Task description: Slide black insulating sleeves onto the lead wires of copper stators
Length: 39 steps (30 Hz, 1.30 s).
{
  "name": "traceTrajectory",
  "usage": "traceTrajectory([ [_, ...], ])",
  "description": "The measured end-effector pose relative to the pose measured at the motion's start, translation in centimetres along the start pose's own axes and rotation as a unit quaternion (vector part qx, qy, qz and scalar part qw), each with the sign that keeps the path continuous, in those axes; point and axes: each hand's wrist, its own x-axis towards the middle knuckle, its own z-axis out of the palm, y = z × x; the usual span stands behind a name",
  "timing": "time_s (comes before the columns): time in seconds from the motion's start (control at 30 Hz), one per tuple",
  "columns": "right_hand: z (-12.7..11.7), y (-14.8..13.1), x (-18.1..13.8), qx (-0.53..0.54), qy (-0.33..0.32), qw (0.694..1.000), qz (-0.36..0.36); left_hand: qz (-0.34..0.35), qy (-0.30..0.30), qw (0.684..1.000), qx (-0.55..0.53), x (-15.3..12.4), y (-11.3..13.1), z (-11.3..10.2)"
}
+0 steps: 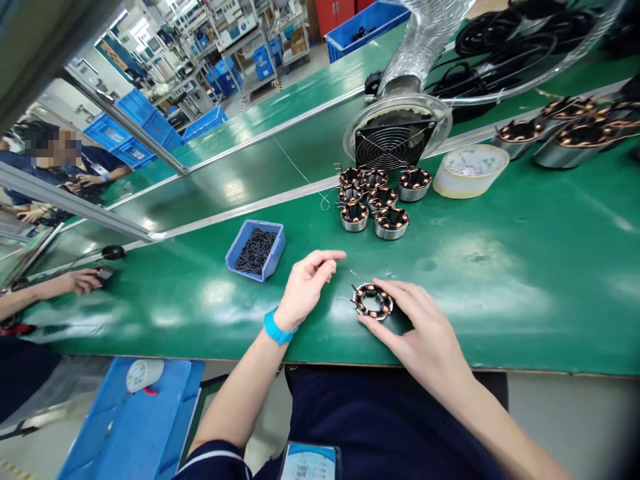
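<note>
A small round motor stator with copper windings lies on the green table near its front edge. My right hand curls around its right side, fingers gripping the metal ring. My left hand, with a blue wristband, hovers just left of the stator. Its thumb and fingers are pinched together on a thin wire or a small piece I cannot make out.
A blue tray of small black tubes sits to the left. Several finished stators cluster behind, by a fan duct and a tape roll. More stators stand far right. A co-worker's hand works at left.
</note>
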Motion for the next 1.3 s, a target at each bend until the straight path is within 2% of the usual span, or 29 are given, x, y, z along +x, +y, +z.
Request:
traceTrajectory([
  [0.17, 2.1, -0.9, 0.9, 0.022, -0.025, 0.999, -0.027, -0.034, 0.115, 0.985, -0.125, -1.2, -0.7, 0.0],
  [0.43, 2.4, -1.0, 1.0, 0.024, -0.030, 0.999, -0.033, -0.021, 0.145, 0.980, -0.138, -1.3, -0.2, -0.1],
  [0.77, 2.4, -0.9, 0.9, 0.019, -0.030, 0.999, -0.037, -0.012, 0.153, 0.982, -0.107, -1.7, -0.2, 0.2],
  [0.9, 2.4, -0.9, 0.9, 0.021, -0.031, 0.999, -0.037, -0.014, 0.101, 0.992, -0.074, -2.0, 0.0, 0.3],
  [1.0, 2.3, -0.9, 1.0, 0.022, -0.033, 0.999, -0.034, 0.013, 0.070, 0.996, -0.059, -2.2, -0.1, 0.2],
  [1.13, 2.3, -0.9, 1.0, 0.025, -0.033, 0.999, -0.032, 0.053, 0.083, 0.994, -0.051, -2.5, -0.4, 0.1],
  [1.3, 2.3, -0.9, 0.9, 0.025, -0.034, 0.999, -0.035, 0.010, 0.108, 0.994, -0.017, -2.6, 0.7, 0.9],
])
